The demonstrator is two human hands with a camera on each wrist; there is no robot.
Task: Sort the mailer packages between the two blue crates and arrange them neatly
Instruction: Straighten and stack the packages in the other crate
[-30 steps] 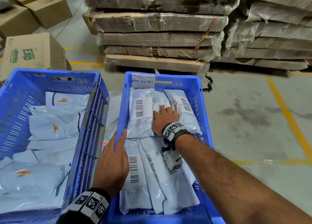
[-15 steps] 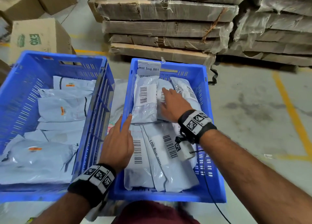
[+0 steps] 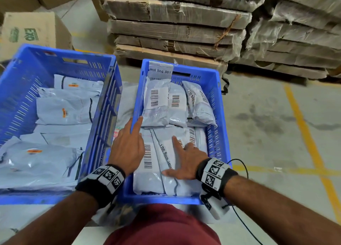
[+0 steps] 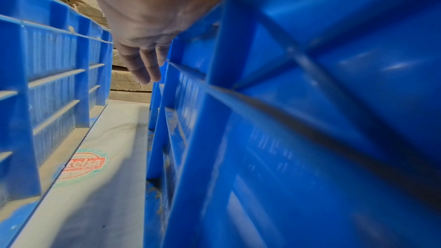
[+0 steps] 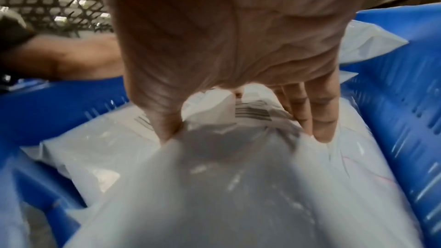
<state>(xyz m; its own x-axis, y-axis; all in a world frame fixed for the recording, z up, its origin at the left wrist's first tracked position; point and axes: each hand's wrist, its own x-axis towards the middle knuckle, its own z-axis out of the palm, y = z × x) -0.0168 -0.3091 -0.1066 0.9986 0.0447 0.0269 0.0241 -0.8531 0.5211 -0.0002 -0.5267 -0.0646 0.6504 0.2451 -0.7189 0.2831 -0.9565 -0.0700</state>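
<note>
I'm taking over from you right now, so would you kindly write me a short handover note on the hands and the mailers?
Left hand: open, resting on the right crate's left rim.
Right hand: open, flat on the near row of barcoded mailers in that crate.
Far row is also laid side by side.
Left crate holds loosely overlapping orange-tagged mailers.
Done: both crates filled.
Left: straighten the left crate.

My left hand (image 4: 148, 31) reaches along the top edge of the right blue crate (image 4: 310, 139), fingers (image 4: 145, 67) straight and pointing down over its rim. Left of that crate, across a narrow strip of pale floor (image 4: 114, 157), stands the other blue crate (image 4: 47, 82). A round red-and-green sticker (image 4: 82, 165) lies on the floor just beside it
</note>
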